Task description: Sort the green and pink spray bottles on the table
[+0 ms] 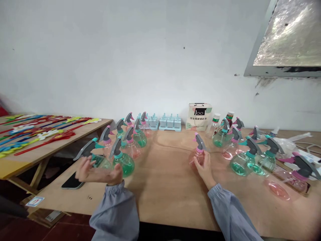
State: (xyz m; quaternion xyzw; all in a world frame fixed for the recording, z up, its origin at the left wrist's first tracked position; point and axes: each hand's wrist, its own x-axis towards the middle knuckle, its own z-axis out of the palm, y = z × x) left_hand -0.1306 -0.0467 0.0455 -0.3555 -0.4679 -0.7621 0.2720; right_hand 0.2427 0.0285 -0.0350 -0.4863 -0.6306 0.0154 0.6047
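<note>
My right hand point(205, 167) is wrapped round a pink spray bottle point(197, 155) with a grey and pink trigger head, upright on the wooden table point(170, 187). At the left, my left hand point(100, 172) is raised palm up with its fingers apart and curled a little. Just behind it stand a green spray bottle with a grey head point(102, 162) and another green one point(127, 164). More pink and green spray bottles stand behind these. On the right is a second group, among them a green bottle point(240, 164) and a pink one point(278, 187) near the edge.
Light blue moulds point(170, 124) and a printed paper bag point(198, 117) stand against the wall. White-capped bottles point(215, 125) are beside the bag. A dark phone point(72, 182) lies at the left. Colourful craft sticks point(45, 134) cover a side table point(60, 147).
</note>
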